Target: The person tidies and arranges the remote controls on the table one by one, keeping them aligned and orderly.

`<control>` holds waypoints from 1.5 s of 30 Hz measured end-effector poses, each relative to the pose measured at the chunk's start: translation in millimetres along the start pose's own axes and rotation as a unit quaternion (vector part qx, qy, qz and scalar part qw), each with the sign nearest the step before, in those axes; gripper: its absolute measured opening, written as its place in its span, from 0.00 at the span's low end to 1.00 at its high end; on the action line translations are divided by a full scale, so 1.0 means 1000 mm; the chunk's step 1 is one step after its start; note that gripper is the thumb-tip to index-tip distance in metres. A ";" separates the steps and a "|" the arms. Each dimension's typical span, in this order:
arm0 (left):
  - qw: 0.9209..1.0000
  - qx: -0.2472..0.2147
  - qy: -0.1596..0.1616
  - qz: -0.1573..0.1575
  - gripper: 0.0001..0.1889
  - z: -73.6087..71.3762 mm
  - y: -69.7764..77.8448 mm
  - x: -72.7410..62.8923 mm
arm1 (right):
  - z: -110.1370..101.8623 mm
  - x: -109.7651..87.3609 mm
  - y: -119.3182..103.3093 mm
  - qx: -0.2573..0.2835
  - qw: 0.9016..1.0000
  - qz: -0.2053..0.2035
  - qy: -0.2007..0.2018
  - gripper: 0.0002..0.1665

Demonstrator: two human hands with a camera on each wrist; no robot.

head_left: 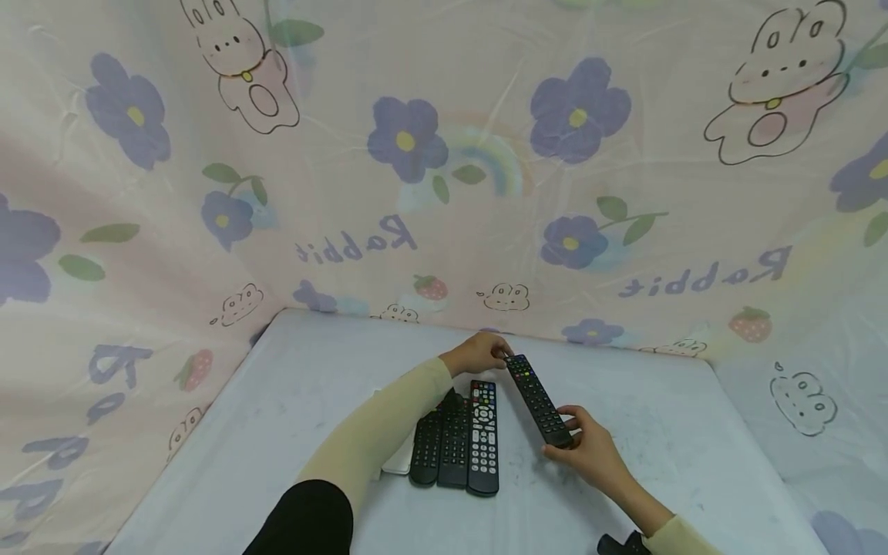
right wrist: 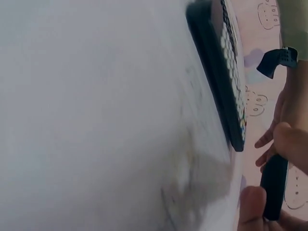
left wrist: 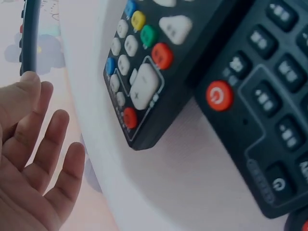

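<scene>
A slim black remote control [head_left: 537,401] with rows of small buttons is held raised and slanted between both hands. My left hand [head_left: 479,353] pinches its far end between thumb and index finger; in the left wrist view the other fingers of the left hand [left wrist: 43,159] spread loosely. My right hand [head_left: 590,451] grips the near end, thumb on one side and fingers on the other. To the left, three more black remotes lie side by side: one with large white buttons [head_left: 483,439], a middle one [head_left: 454,443], and a left one [head_left: 425,451] partly covered by my left sleeve.
A white flat object [head_left: 398,460] shows beside the leftmost remote, mostly hidden by the sleeve. The white table [head_left: 312,370] meets a hanging sheet [head_left: 479,208] printed with rabbits and flowers at its back and sides. A black device [head_left: 622,543] sits at my right wrist.
</scene>
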State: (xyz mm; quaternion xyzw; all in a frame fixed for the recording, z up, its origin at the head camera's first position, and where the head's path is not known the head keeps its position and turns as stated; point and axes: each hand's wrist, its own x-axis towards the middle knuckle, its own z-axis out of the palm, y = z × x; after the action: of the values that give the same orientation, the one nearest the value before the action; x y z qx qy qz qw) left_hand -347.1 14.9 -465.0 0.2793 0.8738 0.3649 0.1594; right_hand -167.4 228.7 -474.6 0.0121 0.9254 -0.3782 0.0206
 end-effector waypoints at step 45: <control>0.999 0.023 -0.041 0.022 0.11 0.024 -0.016 -0.017 | 0.055 -0.031 -0.010 0.038 0.999 0.017 -0.032 0.46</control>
State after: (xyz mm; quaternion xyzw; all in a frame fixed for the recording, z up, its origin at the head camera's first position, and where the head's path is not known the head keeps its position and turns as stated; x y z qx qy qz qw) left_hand -327.9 8.3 -491.9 0.3169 0.8684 0.3361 0.1802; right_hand -135.0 182.5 -505.0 0.0166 0.9091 -0.4125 0.0560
